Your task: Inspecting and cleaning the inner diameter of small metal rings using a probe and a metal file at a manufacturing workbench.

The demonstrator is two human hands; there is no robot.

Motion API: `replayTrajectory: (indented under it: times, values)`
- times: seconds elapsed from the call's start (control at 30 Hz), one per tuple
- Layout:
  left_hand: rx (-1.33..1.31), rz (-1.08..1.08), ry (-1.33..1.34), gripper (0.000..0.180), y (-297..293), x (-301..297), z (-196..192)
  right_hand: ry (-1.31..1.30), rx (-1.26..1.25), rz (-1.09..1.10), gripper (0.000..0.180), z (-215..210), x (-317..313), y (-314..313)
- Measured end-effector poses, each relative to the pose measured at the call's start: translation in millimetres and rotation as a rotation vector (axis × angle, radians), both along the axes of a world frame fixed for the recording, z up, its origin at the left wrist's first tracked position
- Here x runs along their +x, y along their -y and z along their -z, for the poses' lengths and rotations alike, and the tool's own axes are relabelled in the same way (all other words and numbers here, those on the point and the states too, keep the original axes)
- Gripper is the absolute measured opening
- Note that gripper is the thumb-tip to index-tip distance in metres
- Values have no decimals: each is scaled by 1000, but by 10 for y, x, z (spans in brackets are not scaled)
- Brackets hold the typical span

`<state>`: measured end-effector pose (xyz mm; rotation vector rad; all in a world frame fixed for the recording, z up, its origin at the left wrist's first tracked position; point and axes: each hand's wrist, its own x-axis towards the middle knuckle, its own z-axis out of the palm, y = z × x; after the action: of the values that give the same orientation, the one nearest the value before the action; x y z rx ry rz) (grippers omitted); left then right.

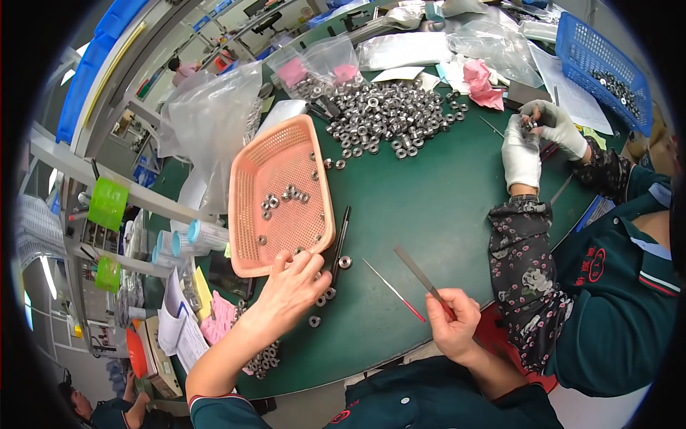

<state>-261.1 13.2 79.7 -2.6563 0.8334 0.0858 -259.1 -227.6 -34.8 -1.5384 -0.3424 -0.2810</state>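
My left hand (294, 287) reaches over the near rim of a pink plastic basket (241, 214), fingers bent and a little apart. A small metal ring shows at its fingertips inside the basket; no grip on it is visible. Several more metal rings (289, 193) lie on the basket floor. My right hand (455, 323) is closed round the red handle of a flat file (416, 270), its blade pointing up and left above the green table (400, 207). A thin needle file (386, 281) with a red tip lies left of it. Beside the basket lies a dark rod (342, 239), with loose rings near it.
A large heap of metal rings (393, 118) covers the far middle, with plastic bags (329, 61) behind it. On the right, a co-worker's white-gloved hands (529, 139) hold a small part. A blue basket (607, 68) stands far right. Papers (182, 325) lie at left.
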Motion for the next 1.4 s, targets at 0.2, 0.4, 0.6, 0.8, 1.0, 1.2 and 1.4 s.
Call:
replayTrajectory:
  times: [0.2,0.4,0.6,0.8,1.0,1.2,1.4]
  values:
    - [-356,80,135,10,213,825,-318,-30,4,54,8,-5,17,39]
    - [-497,-65,132,6,-63,2245,268,-20,5,42,8,-2,10,-34]
    - [-187,-269,116,14,12,2542,613,-5,-21,74,8,-23,48,0]
    - [-235,-424,91,22,-55,2449,601,35,1,27,6,-8,65,-33]
    - [-1570,-643,-912,28,126,1783,78,-31,-14,40,7,6,41,18]
    - [-1760,-739,-991,31,114,1196,-16,-7,21,16,6,13,31,-12]
    - [-1828,-759,-1005,27,76,1030,-21,-41,26,44,8,-21,11,-25]
